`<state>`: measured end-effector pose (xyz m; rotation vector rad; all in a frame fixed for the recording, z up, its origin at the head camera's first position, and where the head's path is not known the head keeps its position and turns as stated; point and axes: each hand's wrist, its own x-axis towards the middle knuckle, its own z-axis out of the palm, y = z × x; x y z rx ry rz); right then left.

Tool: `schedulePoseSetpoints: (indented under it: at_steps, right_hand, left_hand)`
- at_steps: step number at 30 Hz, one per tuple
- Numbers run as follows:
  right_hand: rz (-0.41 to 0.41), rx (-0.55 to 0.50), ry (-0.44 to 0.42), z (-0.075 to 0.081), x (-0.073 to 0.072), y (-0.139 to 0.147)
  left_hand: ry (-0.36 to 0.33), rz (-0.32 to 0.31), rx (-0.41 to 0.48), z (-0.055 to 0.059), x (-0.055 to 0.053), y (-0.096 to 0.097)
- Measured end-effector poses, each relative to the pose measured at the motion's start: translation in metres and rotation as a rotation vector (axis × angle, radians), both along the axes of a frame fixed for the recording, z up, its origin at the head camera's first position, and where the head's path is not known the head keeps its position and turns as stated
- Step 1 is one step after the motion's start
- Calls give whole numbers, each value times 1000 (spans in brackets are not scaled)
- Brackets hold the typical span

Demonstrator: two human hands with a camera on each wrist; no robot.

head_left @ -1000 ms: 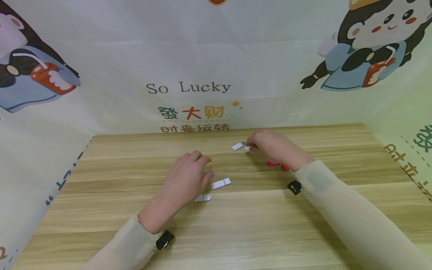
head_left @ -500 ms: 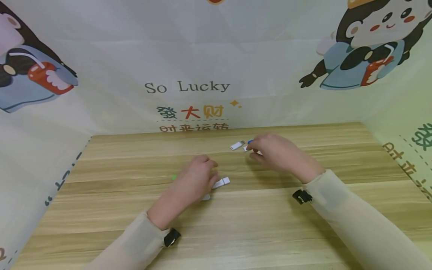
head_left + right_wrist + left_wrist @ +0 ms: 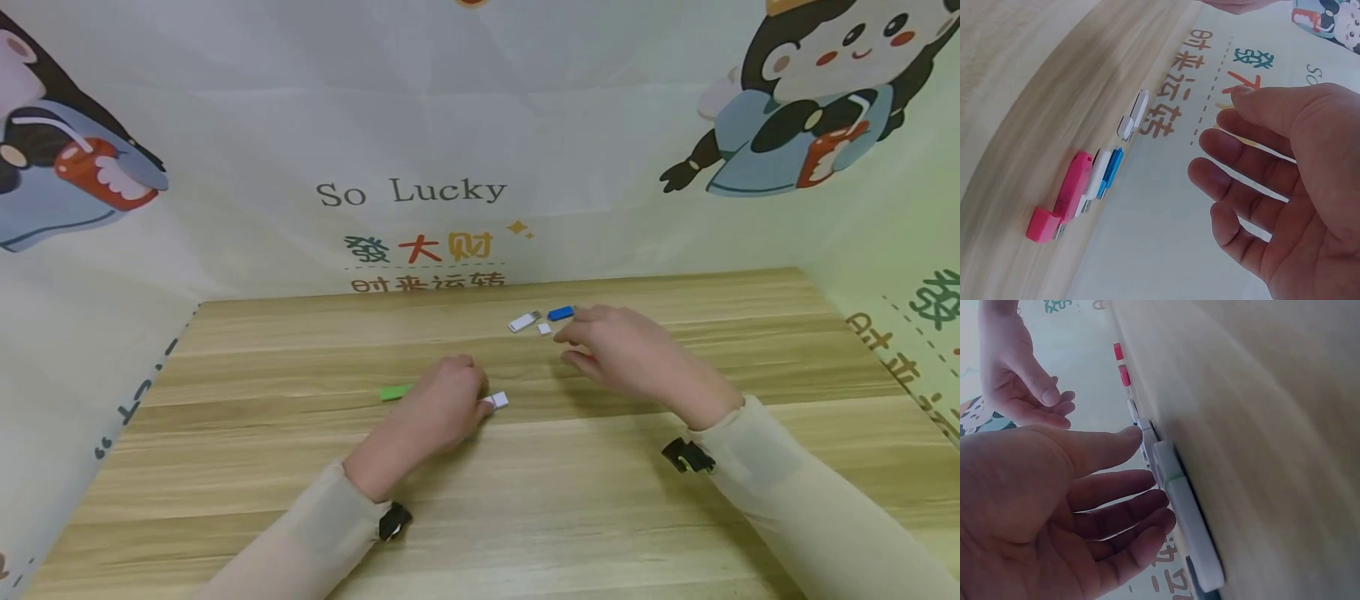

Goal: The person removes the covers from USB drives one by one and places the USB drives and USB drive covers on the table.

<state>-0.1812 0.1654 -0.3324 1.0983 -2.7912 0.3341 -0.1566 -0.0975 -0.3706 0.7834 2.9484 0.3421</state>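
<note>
In the head view my left hand (image 3: 442, 400) is low over the table, its fingertips at a capped white USB stick (image 3: 499, 400) that they partly cover. The left wrist view shows its thumb and fingers apart, with a nearer white USB stick (image 3: 1191, 528) below the fingertips. My right hand (image 3: 626, 354) hovers above the table with loosely bent fingers, holding nothing. Near its fingertips lie an uncapped white USB stick (image 3: 522, 322), a small white cap (image 3: 544, 329) and a blue USB stick (image 3: 560, 313). The right wrist view shows a pink USB stick (image 3: 1074, 187) with its cap (image 3: 1042, 225) off.
A green USB stick (image 3: 393, 392) lies left of my left hand, partly covered by it. The wooden table (image 3: 525, 517) ends at a printed cloth backdrop (image 3: 420, 108) behind, with cloth sides left and right.
My right hand has drawn back toward me and right, uncovering the blue stick and white cap. My left hand has moved right onto the capped white stick, uncovering the green one.
</note>
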Motion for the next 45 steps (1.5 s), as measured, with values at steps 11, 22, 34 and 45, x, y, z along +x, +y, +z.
schedulePoseSetpoints:
  at_steps: [11,22,34,45]
  right_hand:
    - [5,-16,26,-5,9,10]
    - [28,-21,41,-9,12,11]
    - [26,-25,38,-11,12,8]
    - [33,-40,58,-5,13,1]
  left_hand:
    - [-8,-9,-9,-1,1,4]
    - [-34,6,46,-3,0,4]
    - [-23,-2,85,3,2,3]
    - [79,7,144,16,-3,5]
